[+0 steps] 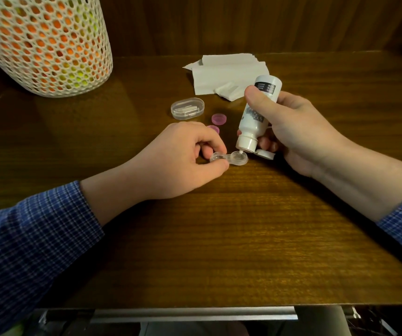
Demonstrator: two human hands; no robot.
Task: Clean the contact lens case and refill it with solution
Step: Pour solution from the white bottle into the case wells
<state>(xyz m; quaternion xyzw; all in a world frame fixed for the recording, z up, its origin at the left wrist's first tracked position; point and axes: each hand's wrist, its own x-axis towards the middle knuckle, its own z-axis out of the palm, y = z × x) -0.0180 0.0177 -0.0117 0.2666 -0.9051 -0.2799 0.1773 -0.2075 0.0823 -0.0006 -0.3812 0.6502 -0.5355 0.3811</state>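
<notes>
While the left hand pinches the lens case at frame centre, the right hand grasps the inverted solution bottle; oversqueezing could flood the well.

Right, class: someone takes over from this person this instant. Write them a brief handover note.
Left hand pinches the left well of the lens case, steadying it on the table.
Right hand grips the solution bottle, tipped nozzle-down over the right well.
Both pink caps are off, lying behind the left hand.
Left: fill both wells, screw the caps on.
</notes>
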